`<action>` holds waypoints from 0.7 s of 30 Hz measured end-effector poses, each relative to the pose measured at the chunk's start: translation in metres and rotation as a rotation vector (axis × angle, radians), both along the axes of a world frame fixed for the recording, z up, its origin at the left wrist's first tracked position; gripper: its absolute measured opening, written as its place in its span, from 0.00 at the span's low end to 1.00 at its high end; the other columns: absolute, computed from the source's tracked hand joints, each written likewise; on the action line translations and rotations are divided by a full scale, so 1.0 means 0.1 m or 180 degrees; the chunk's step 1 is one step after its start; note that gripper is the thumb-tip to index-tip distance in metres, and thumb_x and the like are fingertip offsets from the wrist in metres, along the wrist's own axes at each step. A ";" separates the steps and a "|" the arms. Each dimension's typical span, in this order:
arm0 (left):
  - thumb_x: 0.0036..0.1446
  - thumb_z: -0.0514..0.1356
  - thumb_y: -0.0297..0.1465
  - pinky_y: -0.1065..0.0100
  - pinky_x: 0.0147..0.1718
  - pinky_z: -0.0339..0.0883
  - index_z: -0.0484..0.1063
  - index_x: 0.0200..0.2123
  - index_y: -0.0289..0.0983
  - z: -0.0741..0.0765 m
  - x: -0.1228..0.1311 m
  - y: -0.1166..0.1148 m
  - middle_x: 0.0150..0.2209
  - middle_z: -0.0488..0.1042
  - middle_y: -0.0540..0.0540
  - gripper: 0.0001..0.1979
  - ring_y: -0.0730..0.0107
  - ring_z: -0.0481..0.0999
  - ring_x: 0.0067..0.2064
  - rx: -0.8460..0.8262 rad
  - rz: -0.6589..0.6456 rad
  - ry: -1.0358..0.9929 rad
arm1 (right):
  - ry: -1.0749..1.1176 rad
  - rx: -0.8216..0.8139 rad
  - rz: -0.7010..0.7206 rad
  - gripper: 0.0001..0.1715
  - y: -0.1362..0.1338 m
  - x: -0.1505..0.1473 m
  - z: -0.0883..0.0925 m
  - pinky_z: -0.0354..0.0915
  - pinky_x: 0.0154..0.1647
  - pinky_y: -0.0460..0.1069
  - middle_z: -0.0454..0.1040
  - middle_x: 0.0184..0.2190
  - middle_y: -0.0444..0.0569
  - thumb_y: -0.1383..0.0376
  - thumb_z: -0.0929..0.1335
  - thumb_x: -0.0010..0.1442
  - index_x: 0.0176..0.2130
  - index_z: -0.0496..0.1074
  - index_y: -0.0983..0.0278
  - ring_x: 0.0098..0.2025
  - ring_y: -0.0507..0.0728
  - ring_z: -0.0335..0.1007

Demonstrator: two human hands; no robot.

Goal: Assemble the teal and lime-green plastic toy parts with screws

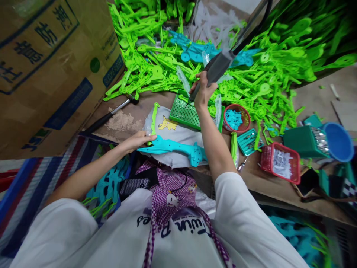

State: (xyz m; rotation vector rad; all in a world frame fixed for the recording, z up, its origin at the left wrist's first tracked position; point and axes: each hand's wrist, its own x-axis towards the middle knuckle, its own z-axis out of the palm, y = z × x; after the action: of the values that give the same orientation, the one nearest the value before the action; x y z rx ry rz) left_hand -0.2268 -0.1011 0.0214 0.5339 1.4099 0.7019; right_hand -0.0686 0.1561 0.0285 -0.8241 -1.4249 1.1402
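My right hand (205,93) is wrapped round a grey electric screwdriver (219,67), raised over a green perforated basket (178,108). Its lower tip points down and left. At the table's near edge, my left hand (139,140) grips the left end of a long turquoise plastic part (174,146). The part lies on a pale cloth (185,137) with a yellow cartoon print. A thin bright green plastic piece (153,117) rises from beside my left fingertips; whether it is held too I cannot tell.
Heaped green plastic parts (158,70) cover the back. A hammer (111,113) lies left, beside a large cardboard box (55,74). Rightward stand a red basket of turquoise pieces (237,116), a turquoise tray (249,142), a red basket of white pieces (279,162) and a blue bowl (338,141).
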 end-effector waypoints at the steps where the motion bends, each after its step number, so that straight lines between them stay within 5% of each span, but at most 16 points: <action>1: 0.36 0.77 0.45 0.67 0.34 0.71 0.78 0.36 0.35 0.00 0.00 0.00 0.37 0.81 0.43 0.26 0.62 0.78 0.39 -0.0006 -0.0012 -0.0005 | 0.0052 0.0013 -0.0113 0.36 0.00 -0.02 -0.01 0.64 0.26 0.53 0.62 0.16 0.39 0.27 0.64 0.48 0.29 0.65 0.55 0.25 0.55 0.69; 9: 0.36 0.77 0.44 0.69 0.33 0.70 0.77 0.36 0.35 0.00 0.01 0.01 0.36 0.81 0.43 0.26 0.64 0.78 0.37 -0.0042 0.0071 -0.0044 | -0.0089 0.0135 -0.0203 0.40 -0.01 -0.08 -0.05 0.65 0.25 0.50 0.60 0.16 0.37 0.25 0.61 0.49 0.31 0.65 0.57 0.23 0.52 0.67; 14: 0.37 0.76 0.45 0.69 0.33 0.70 0.76 0.34 0.36 -0.01 0.00 0.00 0.33 0.80 0.46 0.25 0.65 0.78 0.37 -0.0082 0.0042 -0.0028 | 0.0161 0.0108 -0.0489 0.40 -0.10 0.02 0.22 0.65 0.24 0.52 0.60 0.17 0.38 0.26 0.61 0.50 0.37 0.69 0.56 0.24 0.56 0.72; 19: 0.41 0.75 0.44 0.69 0.33 0.69 0.75 0.31 0.36 -0.05 0.01 0.00 0.30 0.79 0.47 0.21 0.67 0.77 0.34 -0.0071 0.0135 0.0011 | 0.0731 0.0134 -0.0450 0.36 -0.67 0.15 0.61 0.57 0.18 0.51 0.57 0.15 0.37 0.27 0.65 0.48 0.34 0.67 0.54 0.16 0.51 0.58; 21: 0.42 0.75 0.43 0.68 0.34 0.70 0.74 0.30 0.35 -0.05 0.02 -0.01 0.30 0.78 0.47 0.21 0.67 0.76 0.33 -0.0073 0.0165 -0.0087 | 0.0686 -0.0037 -0.0004 0.37 -1.07 0.11 0.64 0.55 0.16 0.51 0.55 0.14 0.37 0.26 0.62 0.48 0.33 0.66 0.54 0.14 0.53 0.56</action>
State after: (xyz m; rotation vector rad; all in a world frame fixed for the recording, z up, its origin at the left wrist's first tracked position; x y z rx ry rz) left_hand -0.2250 -0.1017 0.0160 0.4697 1.4089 0.7312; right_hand -0.0579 0.0490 0.0921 -0.6878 -1.2403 1.1995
